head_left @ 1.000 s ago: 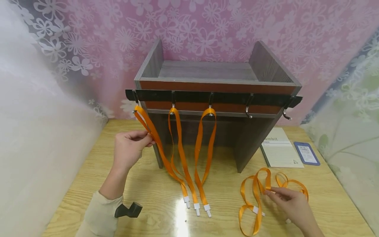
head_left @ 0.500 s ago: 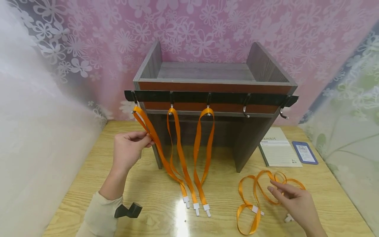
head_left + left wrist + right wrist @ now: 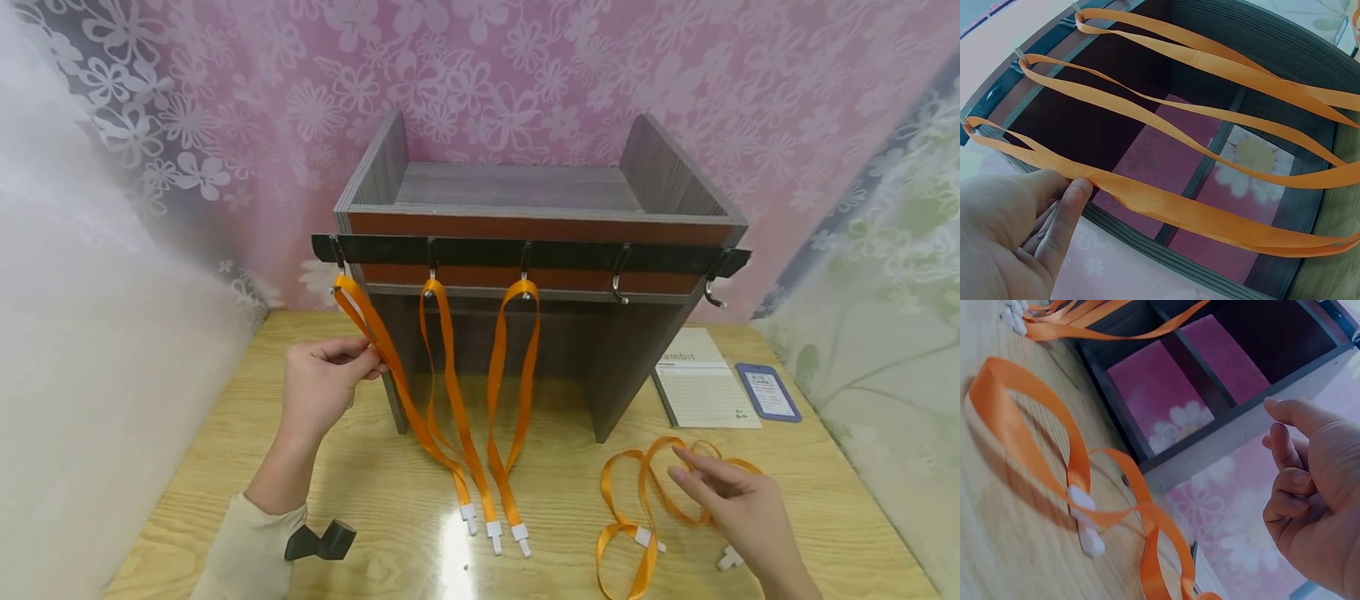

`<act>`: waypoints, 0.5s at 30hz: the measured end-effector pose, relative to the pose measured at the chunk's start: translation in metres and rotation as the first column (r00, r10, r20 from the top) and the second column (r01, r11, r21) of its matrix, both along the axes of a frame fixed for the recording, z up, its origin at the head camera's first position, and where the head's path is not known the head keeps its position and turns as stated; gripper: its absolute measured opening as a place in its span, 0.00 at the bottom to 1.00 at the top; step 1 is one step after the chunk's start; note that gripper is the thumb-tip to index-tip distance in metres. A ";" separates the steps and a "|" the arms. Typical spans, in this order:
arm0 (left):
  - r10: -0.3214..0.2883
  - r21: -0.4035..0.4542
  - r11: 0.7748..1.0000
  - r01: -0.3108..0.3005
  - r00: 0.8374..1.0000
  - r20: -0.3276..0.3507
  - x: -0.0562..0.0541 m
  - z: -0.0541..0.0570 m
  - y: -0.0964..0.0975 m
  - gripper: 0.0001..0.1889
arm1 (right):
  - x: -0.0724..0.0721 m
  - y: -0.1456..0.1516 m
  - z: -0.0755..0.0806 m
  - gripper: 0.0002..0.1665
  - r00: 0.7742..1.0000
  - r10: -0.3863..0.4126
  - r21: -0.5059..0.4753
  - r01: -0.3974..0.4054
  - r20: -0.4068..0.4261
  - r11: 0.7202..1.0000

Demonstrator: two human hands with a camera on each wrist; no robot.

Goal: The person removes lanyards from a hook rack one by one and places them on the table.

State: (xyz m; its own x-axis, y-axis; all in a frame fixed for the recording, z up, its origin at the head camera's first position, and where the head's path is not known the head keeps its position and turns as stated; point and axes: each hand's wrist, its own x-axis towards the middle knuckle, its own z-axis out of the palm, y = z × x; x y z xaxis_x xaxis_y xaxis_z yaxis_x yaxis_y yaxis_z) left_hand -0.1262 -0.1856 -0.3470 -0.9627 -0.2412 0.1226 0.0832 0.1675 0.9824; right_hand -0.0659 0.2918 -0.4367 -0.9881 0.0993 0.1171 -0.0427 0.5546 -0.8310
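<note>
My left hand (image 3: 322,387) pinches an orange lanyard (image 3: 1147,200) between thumb and finger, below the leftmost hook where its loop hangs. Two more orange lanyards, a middle one (image 3: 456,379) and a right one (image 3: 495,379), hang from the neighbouring hooks, with white clips at their lower ends on the table. At the right, a loose orange lanyard (image 3: 1007,419) lies in loops on the table with its white clip (image 3: 1088,540). Above it hovers my right hand (image 3: 742,508), fingers loosely bent and holding nothing. Another lanyard (image 3: 742,463) lies partly hidden behind that hand.
A grey wooden shelf (image 3: 517,183) carries the black hook rail (image 3: 480,250). Two bare hooks, one (image 3: 618,279) and the rightmost (image 3: 711,293), are at its right end. Right of the shelf lie a notepad (image 3: 708,387) and a blue card holder (image 3: 768,392).
My right hand has let go of the loose lanyard, whose lifted strap has dropped back into loops. My left hand keeps its pinch on the hanging lanyard. The head view has shifted slightly.
</note>
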 end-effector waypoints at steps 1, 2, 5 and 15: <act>0.000 0.000 1.000 0.000 1.000 -0.003 0.000 0.000 0.001 0.12 | -0.001 -0.002 0.001 0.19 1.000 0.004 -0.016 -0.004 -0.008 1.000; -0.002 0.001 1.000 0.002 1.000 -0.009 -0.001 0.000 0.001 0.12 | -0.001 -0.004 0.002 0.19 1.000 0.009 -0.038 -0.009 -0.017 0.999; -0.007 0.001 1.000 0.007 1.000 -0.030 -0.001 0.001 0.002 0.12 | -0.005 -0.011 0.004 0.19 0.998 0.044 -0.087 -0.049 -0.055 0.995; -0.007 -0.037 0.999 0.005 0.999 -0.039 0.001 0.002 -0.001 0.11 | -0.014 -0.031 0.008 0.21 0.969 0.186 -0.149 -0.211 -0.164 0.966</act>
